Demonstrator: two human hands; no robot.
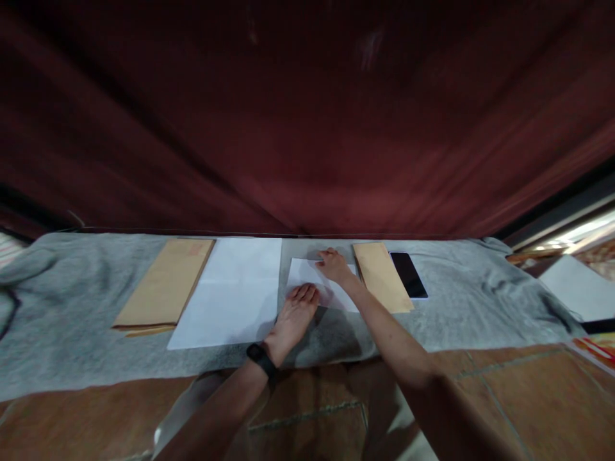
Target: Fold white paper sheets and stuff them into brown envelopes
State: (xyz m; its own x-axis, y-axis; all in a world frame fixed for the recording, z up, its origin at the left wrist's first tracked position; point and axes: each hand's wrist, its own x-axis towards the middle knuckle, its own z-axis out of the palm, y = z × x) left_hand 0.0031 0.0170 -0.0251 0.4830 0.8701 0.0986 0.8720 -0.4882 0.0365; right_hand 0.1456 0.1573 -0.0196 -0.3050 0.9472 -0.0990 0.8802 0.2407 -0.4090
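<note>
- Most of the view is filled by the red backdrop (307,128), with its lower edge met by the cloth.
- Some tiled floor (523,390) can be seen along the bottom, pretty dim in places.
- Everything's been laid out on a grey cloth (461,314), wrinkled at both ends.
- Big sheet (230,291): laid flat left of centre, with faint creases showing.
- Left stack (166,282): brown paper, set right beside the big sheet, edges a bit uneven.
- Right stack (384,275): also brown, placed just right of the small sheet.
- Small sheet (336,296): white, set between the big sheet and the right stack, partly covered by both hands.
- Left hand (296,310): laid palm down on the near left part of the small sheet; grip not closed, fingers stretched out flat.
- Right hand (333,264): rested on the far part, fingers extended leftward; grip looks apart, nothing seen clamped in it.
- Phone (408,275): dark screen up, tucked by the right stack.
- Watch (261,358): black, worn on the left wrist.
</note>
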